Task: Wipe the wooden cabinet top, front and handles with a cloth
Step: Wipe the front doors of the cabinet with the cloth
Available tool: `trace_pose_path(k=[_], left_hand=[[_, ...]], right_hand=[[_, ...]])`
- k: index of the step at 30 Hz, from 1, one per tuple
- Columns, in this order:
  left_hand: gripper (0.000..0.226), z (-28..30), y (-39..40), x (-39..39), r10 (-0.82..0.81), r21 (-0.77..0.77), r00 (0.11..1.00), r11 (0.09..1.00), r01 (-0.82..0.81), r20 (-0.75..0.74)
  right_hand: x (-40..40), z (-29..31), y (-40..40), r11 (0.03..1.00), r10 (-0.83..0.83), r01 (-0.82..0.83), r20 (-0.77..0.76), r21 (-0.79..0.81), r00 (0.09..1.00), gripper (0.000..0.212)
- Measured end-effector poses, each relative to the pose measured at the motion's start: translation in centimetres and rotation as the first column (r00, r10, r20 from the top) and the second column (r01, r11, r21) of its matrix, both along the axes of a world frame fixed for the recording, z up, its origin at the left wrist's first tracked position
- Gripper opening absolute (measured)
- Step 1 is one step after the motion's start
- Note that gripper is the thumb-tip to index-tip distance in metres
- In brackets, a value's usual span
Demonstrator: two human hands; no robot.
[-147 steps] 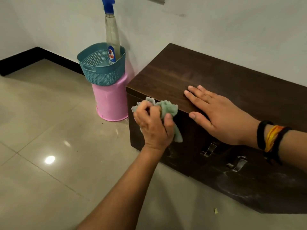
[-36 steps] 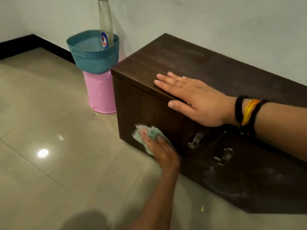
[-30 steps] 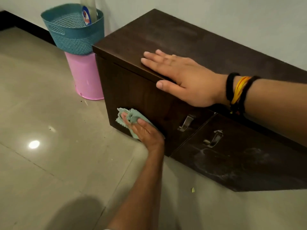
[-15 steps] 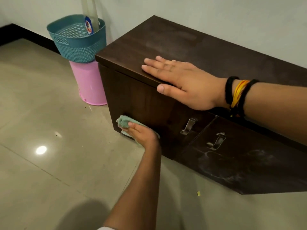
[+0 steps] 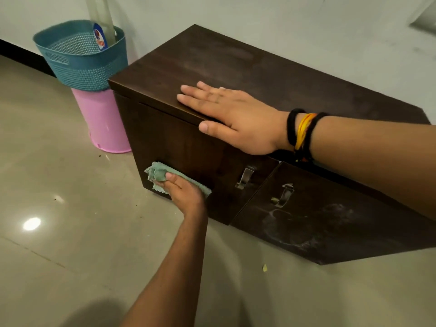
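Low on the cabinet (image 5: 179, 147) front's left door, your left hand (image 5: 186, 193) fingers clench the cloth (image 5: 160, 174); right hand (image 5: 236, 119) lies flat, released, on top: press evenly, sweep toward the handles (image 5: 245, 177).

A crumpled green cloth (image 5: 162, 176) presses low on the dark wooden cabinet (image 5: 236, 67) front, near its left corner.

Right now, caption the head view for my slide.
Left hand wipes dark wooden cabinet front with green cloth; right hand rests on top.
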State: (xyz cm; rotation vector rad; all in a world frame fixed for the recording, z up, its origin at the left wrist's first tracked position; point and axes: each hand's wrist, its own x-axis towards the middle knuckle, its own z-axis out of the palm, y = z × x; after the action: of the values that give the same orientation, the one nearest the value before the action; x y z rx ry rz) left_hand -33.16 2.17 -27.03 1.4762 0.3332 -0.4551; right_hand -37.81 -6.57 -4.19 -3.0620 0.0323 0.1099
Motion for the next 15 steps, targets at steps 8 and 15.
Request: trace_pose_path(k=[8,15], left_hand=[[0.062,0.6,1.0,-3.1,-0.131,0.079,0.972,0.990,0.118,0.194],[0.067,-1.1,0.6,-11.6,-0.306,0.169,0.912,0.949,0.268,0.274]], right_hand=[[0.0,0.0,0.3,1.000,0.006,-0.006,0.000,-0.015,1.000,0.059],[-2.6,-0.1,0.4,1.000,0.009,-0.009,0.009,-0.015,1.000,0.057]])
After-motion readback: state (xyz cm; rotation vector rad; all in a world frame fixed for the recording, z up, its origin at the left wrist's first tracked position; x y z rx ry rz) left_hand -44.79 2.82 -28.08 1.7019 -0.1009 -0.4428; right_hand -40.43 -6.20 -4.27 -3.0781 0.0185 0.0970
